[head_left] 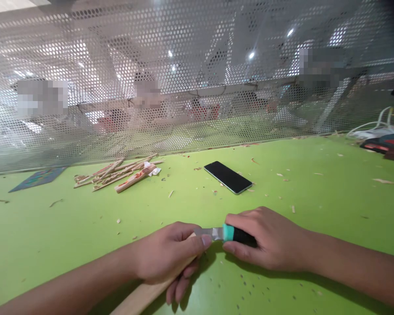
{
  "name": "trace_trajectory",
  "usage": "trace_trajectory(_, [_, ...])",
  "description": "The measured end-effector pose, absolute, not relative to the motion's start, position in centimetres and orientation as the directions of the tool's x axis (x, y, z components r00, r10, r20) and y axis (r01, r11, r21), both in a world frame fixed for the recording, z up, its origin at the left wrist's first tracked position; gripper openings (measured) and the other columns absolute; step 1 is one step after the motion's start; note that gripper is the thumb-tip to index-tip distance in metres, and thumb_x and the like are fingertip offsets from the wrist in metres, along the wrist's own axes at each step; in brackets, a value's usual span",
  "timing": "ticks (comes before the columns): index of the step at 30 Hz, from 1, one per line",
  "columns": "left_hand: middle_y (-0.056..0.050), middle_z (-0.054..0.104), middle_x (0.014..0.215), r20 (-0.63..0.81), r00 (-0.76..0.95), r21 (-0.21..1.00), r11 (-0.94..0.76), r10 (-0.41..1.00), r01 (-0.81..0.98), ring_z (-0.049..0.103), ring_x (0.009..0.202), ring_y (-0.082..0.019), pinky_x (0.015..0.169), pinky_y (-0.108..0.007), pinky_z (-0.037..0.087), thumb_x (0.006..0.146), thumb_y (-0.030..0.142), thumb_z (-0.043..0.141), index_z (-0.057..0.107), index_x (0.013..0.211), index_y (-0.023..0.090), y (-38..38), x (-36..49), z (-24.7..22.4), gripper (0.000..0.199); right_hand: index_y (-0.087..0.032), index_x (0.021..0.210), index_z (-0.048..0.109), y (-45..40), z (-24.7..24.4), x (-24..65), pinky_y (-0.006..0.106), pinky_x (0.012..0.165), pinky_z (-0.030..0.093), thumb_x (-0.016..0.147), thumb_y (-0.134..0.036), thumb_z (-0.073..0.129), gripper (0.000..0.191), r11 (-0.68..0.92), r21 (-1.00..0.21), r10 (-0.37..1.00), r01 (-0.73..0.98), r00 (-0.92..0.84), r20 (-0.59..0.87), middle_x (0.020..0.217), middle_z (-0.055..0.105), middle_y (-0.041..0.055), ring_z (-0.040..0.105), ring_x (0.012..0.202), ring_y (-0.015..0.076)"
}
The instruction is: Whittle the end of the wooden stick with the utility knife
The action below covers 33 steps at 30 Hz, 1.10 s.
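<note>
My left hand (170, 253) is wrapped round a flat strip of wood (141, 295) that slants up from the bottom edge. Its thumb presses near the blade of a carving knife (216, 234), which lies across the top end of the wood. My right hand (265, 238) grips the knife's black and turquoise handle (238, 236), with the blade pointing left. The fingers of the left hand hide part of the wood, and just where the cutting edge meets it I cannot tell.
A black phone (228, 177) lies beyond my hands on the green table (68, 232). A pile of carved sticks (118, 175) and a patterned card (37, 178) are at the left. Wood chips are scattered about. A perforated metal screen (190, 87) closes off the back; cables (374, 127) lie far right.
</note>
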State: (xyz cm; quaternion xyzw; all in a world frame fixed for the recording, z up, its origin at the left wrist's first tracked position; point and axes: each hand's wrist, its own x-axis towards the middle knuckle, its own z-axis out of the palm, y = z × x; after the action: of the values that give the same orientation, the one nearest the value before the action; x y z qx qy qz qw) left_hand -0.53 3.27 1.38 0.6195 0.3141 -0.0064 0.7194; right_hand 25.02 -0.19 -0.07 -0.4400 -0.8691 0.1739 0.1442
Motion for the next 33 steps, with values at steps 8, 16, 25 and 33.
trace_trajectory(8, [0.007,0.047,0.047,-0.476,0.788,0.880,0.221,0.391,0.422,0.049,0.032,-0.011,0.032,-0.017,0.035,0.091,0.080,0.048,0.045,0.071,0.022,3.09,-0.37,1.61,0.061,-0.022,0.077,0.051,-0.07,-0.19,25.05,0.027,0.053,0.024,0.100,-0.069,0.047,0.052,0.548,-0.422,0.818,0.722,-0.569,0.089,0.063,0.055,-0.0027,0.043,0.052,0.0134])
trace_trajectory(16, [0.007,0.046,0.046,-0.484,0.789,0.875,0.220,0.379,0.431,0.047,0.031,-0.010,0.032,-0.017,0.034,0.094,0.077,0.046,0.045,0.071,0.022,3.15,-0.37,1.50,0.059,-0.022,0.077,0.051,-0.02,-0.09,24.98,0.027,0.053,0.024,0.100,-0.068,0.047,0.052,0.549,-0.417,0.817,0.724,-0.570,0.086,0.064,0.056,-0.0023,0.043,0.053,0.0134])
trace_trajectory(25, [0.006,0.046,0.044,-0.484,0.788,0.875,0.229,0.380,0.427,0.047,0.031,-0.011,0.031,-0.017,0.035,0.094,0.077,0.046,0.045,0.070,0.022,3.14,-0.36,1.58,0.060,-0.022,0.077,0.052,-0.05,0.04,24.95,0.027,0.052,0.024,0.100,-0.068,0.047,0.052,0.552,-0.423,0.815,0.718,-0.572,0.092,0.063,0.055,-0.0022,0.044,0.053,0.0137])
trace_trajectory(33, [0.005,0.048,0.042,-0.480,0.796,0.877,0.226,0.368,0.425,0.046,0.030,-0.011,0.032,-0.017,0.034,0.097,0.075,0.045,0.045,0.070,0.022,3.08,-0.35,1.73,0.059,-0.021,0.077,0.052,-0.13,0.11,24.96,0.027,0.052,0.024,0.100,-0.069,0.047,0.053,0.548,-0.423,0.816,0.721,-0.571,0.084,0.064,0.056,-0.0022,0.043,0.052,0.0133])
